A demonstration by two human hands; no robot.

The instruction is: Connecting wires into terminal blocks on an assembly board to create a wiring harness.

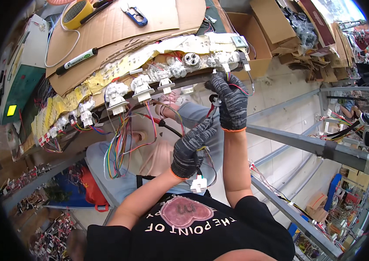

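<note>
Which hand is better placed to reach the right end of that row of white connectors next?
Probably the right hand: it is raised close to that end of the connector row, while the left hand is lower, nearer the black shirt.

Cardboard-covered workbench point(160, 17), black-and-white marker point(77, 61), blue-handled snips point(137, 18), yellow tape roll point(73, 25), white connectors point(142, 89) along front edge.

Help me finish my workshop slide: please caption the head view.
Gloved left hand holding wires, gloved right hand raised near a row of white plugs.
</note>
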